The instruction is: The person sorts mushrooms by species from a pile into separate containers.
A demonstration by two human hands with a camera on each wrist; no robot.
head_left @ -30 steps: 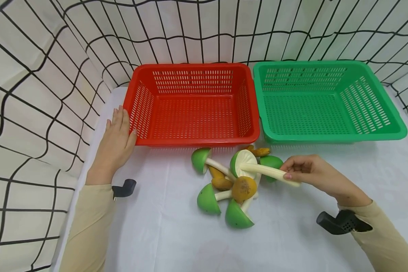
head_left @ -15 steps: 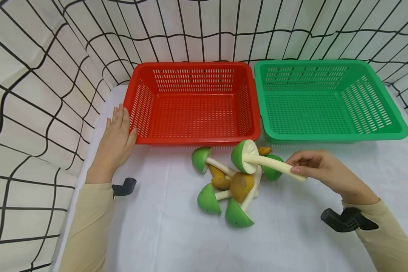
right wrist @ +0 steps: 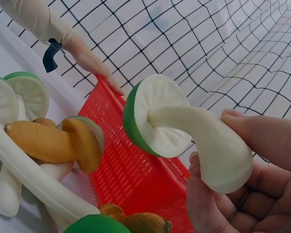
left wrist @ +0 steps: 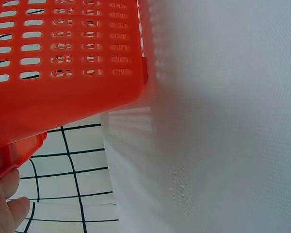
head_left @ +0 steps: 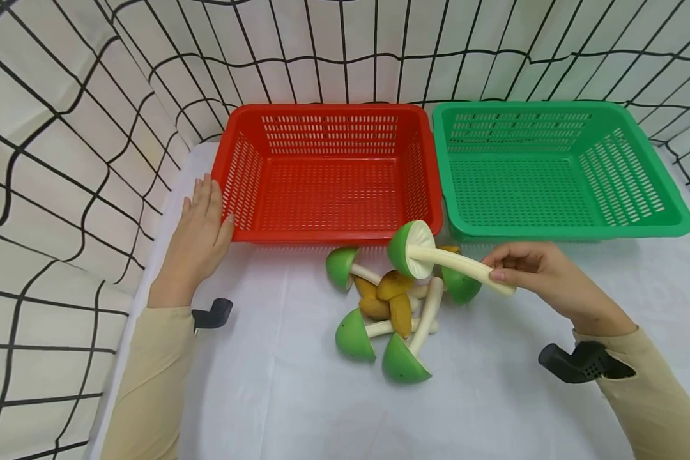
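My right hand [head_left: 537, 278] pinches the stem end of a green-capped mushroom [head_left: 460, 265] between thumb and fingers. Its pale gilled underside faces right, and the cap overlaps the front rim of the red basket [head_left: 322, 236] in the head view. In the right wrist view, the thick white stem base [right wrist: 225, 165] sits between thumb and fingertips. My left hand [head_left: 198, 246] rests with straight fingers against the red basket's left side. Below the held mushroom lies a loose pile with a brown mushroom [head_left: 400, 313] and several green-capped ones, such as this mushroom [head_left: 406, 361] at the front.
To the right of the red basket, close beside it, stands a green basket [head_left: 569, 231]. Both baskets hold nothing. A black wire grid [head_left: 345, 62] over white cloth encloses the back and left side. White cloth [head_left: 299, 402] covers the table.
My right hand has lifted the green-capped mushroom off the pile, its cap moving toward the red basket. The brown mushroom beneath has tipped, so its stem shows. My left hand stays put.
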